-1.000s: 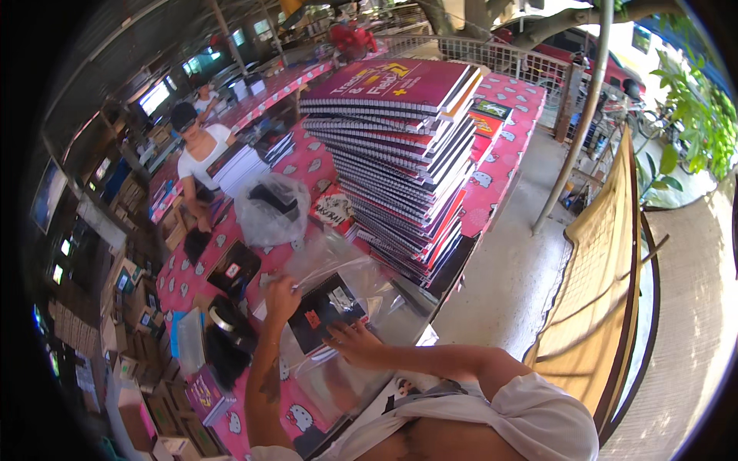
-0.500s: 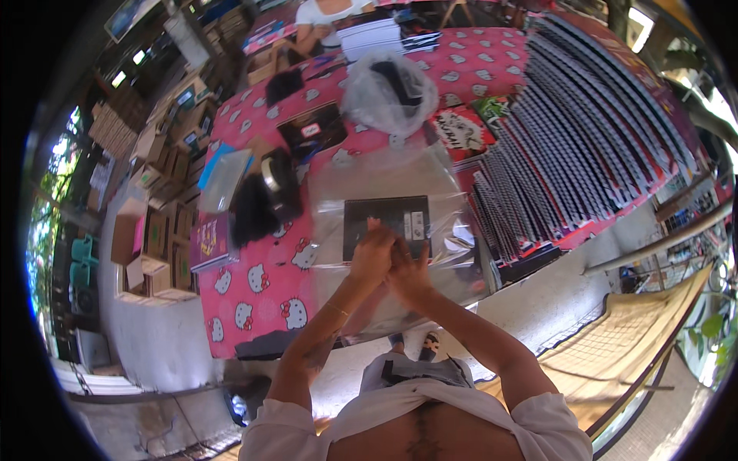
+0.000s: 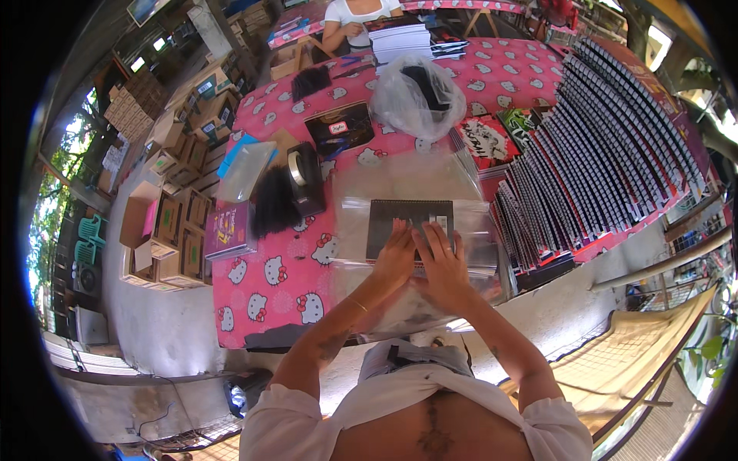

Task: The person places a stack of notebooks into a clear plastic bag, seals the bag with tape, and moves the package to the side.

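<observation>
A dark spiral-bound notebook (image 3: 383, 215) with a small pale label lies on a stack of clear plastic sleeves (image 3: 369, 178), at the near side of a pink table. My right hand (image 3: 444, 265) rests flat over its lower right part, fingers spread. Beside it, my left hand (image 3: 393, 260) lies on the lower middle, fingers stretched forward and close together. Nothing shows in either hand. Shiny plastic surrounds the notebook; whether it is inside a sleeve is hard to tell.
A tape dispenser (image 3: 306, 180), black bristly bundles (image 3: 273, 201) and purple books (image 3: 229, 229) sit left. Rows of spiral notebooks (image 3: 607, 146) fill the right. Beyond are a clear plastic bag (image 3: 419, 96) and a dark pouch (image 3: 338, 129). A person (image 3: 350, 23) is behind stacked books (image 3: 400, 42).
My hands, earlier close together over the notebook, have moved apart. The right one has shifted right and spread its fingers flat. The whole view has shifted slightly.
</observation>
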Demonstrator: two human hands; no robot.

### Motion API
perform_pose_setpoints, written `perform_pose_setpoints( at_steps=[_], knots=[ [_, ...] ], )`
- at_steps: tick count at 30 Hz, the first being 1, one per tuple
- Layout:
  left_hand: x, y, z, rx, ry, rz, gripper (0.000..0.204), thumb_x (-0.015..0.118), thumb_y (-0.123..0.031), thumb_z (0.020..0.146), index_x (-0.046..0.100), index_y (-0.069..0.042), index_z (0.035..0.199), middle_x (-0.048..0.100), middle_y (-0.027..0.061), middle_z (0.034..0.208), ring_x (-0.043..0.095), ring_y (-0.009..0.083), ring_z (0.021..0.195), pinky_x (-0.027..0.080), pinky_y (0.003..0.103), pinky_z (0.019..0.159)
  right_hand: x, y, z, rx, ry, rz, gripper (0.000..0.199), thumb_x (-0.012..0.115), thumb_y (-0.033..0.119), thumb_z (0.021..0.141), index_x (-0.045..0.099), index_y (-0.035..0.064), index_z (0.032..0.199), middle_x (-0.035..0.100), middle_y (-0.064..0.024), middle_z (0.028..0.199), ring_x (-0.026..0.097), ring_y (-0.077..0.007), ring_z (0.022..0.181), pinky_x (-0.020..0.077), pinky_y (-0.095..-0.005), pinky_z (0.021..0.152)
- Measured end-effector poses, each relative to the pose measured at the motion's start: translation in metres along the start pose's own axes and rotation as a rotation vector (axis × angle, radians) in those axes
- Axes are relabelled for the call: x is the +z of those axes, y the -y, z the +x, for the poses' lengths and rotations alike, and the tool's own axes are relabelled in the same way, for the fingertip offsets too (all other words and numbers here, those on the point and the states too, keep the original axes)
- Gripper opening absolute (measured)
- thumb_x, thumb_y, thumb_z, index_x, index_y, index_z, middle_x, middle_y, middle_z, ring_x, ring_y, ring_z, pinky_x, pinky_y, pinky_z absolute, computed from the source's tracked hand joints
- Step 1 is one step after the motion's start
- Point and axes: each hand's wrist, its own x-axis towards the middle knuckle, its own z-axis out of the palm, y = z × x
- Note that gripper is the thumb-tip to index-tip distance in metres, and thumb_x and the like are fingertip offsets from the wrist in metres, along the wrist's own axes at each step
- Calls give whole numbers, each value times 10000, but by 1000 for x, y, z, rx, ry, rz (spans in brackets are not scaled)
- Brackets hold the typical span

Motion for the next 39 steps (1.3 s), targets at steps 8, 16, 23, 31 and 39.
perform_pose_setpoints(
  at_steps=[8,16,23,31,39],
  knots=[
    [-48,11,-51,-249,-26,162,434,542,-178,921,521,29,1302,576,213,1274,508,375,1250,393,431,1061,30,-16,-6,-203,164,-101,587,697,327,798,570,5,1271,559,-106,1260,527,-246,1182,403,-385,975],
    [-97,236,-49,-1010,-548,-424,185,698,-228,888,712,-43,884,664,61,917,625,181,773,552,373,664,20,-4,-1,-182,142,63,578,747,279,754,589,0,1235,599,-82,1162,574,-265,1119,430,-409,942],
    [-67,202,-48,-1055,-779,-1351,113,680,-183,901,667,-99,976,625,30,782,556,126,600,487,285,517,22,-14,-5,-153,138,47,551,750,279,758,602,6,1213,605,-92,1167,575,-268,1137,433,-421,933],
    [-124,161,-26,-1095,-187,-111,152,674,-120,782,733,19,765,700,75,681,662,120,641,493,274,542,35,-33,-11,-213,28,23,523,768,332,731,637,66,1162,610,-54,1148,580,-235,1142,436,-400,924],
    [-35,-14,35,-815,167,-418,286,682,-323,781,729,-46,731,688,153,696,694,310,689,523,408,642,46,-41,-7,-304,-48,21,491,799,341,634,645,103,1035,607,-6,1047,589,-194,1068,454,-373,862]
  ],
)
